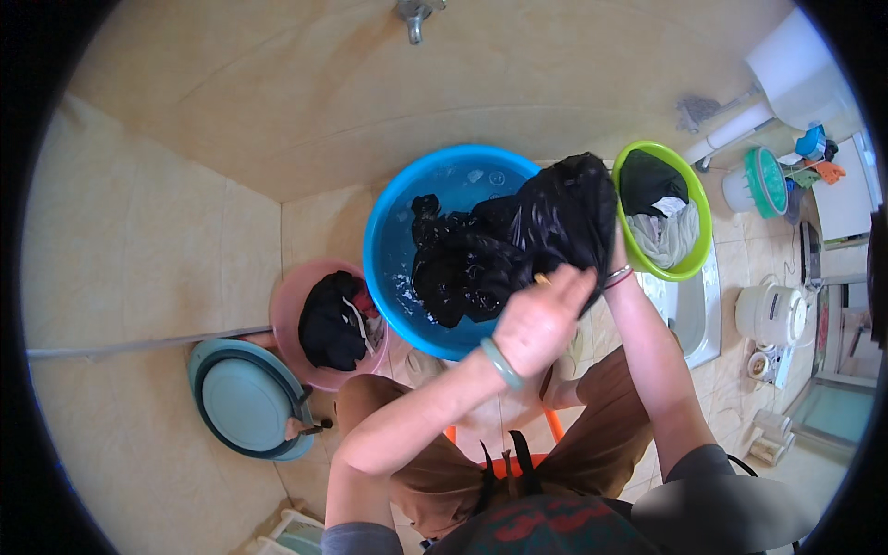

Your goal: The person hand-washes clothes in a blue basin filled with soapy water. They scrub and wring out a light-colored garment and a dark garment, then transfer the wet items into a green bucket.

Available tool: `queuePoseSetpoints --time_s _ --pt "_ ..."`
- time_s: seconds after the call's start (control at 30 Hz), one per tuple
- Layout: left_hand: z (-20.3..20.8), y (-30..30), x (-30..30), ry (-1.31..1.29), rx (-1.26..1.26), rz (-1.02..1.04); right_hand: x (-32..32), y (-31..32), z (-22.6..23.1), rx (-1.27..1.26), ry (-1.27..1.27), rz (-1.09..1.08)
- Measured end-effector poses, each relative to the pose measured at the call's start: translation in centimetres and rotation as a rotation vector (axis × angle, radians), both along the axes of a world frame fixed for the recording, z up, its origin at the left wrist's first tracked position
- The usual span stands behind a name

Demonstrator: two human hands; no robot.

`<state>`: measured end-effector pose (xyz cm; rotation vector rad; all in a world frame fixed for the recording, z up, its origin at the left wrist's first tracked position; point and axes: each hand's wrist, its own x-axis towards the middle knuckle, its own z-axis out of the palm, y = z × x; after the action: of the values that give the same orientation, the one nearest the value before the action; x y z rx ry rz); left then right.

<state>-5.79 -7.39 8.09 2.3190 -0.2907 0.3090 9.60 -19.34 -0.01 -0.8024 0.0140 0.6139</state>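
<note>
A wet black garment point(564, 213) rises out of the blue basin point(375, 268) in front of me, its lower part lying in the water. My left hand point(546, 319), with a pale green bangle at the wrist, is closed at the garment's near edge. A small yellow bit, perhaps a ring, shows by its fingers. My right hand point(618, 250) reaches up at the garment's right side, behind or inside the cloth. Its fingers are hidden; a silver bracelet and a red band circle the wrist.
A green basin point(703, 236) with dark and pale grey cloth stands right of the blue one. A pink basin point(287, 338) with clothes and a grey-blue basin point(245, 402) are at the left. A tap point(414, 28) projects from the wall ahead. A white squat toilet point(708, 314) lies at right.
</note>
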Motion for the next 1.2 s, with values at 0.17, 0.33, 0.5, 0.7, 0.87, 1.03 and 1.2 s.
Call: queuePoseSetpoints --time_s 0.17,0.33,0.5,0.7,0.87,1.03,1.2 --pt "-2.5 -3.8 -2.6 0.027 -0.147 -0.054 1.3 -1.5 1.9 0.112 0.061 -0.016" --pt "-5.4 -0.3 0.0 0.016 -0.624 0.420 1.8 -2.2 3.3 0.077 -0.047 -0.055" --pt "-15.4 3.9 1.7 0.522 -0.745 0.835 2.0 -3.8 4.3 0.034 -0.145 -0.092" --pt "-20.0 5.4 0.8 0.579 -0.038 0.610 0.7 -7.3 4.0 -0.059 -0.211 -0.122" --pt "-24.7 11.3 1.7 0.350 -0.683 0.908 0.7 -7.6 3.7 -0.077 -0.259 -0.122" --pt "-9.6 13.1 4.9 0.271 -1.497 0.790 2.5 -9.0 4.0 -0.141 -0.338 -0.152" --pt "-4.6 14.3 4.8 0.156 -1.615 0.486 2.7 -8.2 2.8 -0.219 -0.483 -0.074"
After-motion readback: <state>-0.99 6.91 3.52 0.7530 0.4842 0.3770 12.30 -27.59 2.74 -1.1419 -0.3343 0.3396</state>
